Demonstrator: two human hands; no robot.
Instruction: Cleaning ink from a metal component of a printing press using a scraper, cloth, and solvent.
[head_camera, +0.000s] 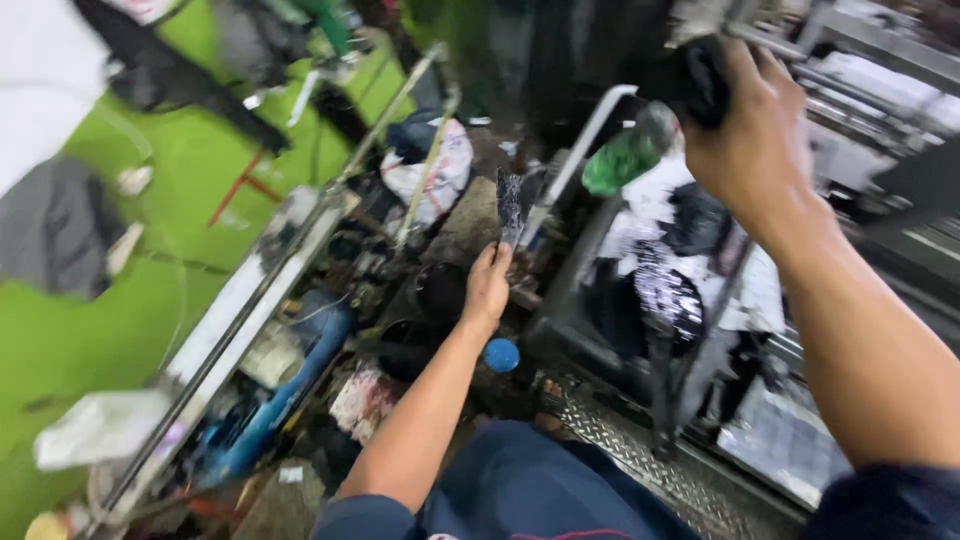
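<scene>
Even, fairly bright light falls from overhead, and the green wall (180, 160) glows saturated. Motion blur smears the whole frame, worst at the left and top edges. The wide lens bends lines outward. The machine's dark middle (600, 60) loses detail, perhaps in shadow. Glare flashes off the metal rail (250, 320).

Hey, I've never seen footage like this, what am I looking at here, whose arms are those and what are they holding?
This is one picture from a camera worn on a person's head, looking down, so the two bare arms belong to the wearer. There is no robot. The left hand reaches down and holds a thin, dark, flat piece upright between its fingers. The right hand is raised and grips something black; motion blur hides what it is. Below lies a crowded workshop: a blue pipe, a small blue ball, a green blurred object, metal framework, ridged metal plate and a green floor.
</scene>
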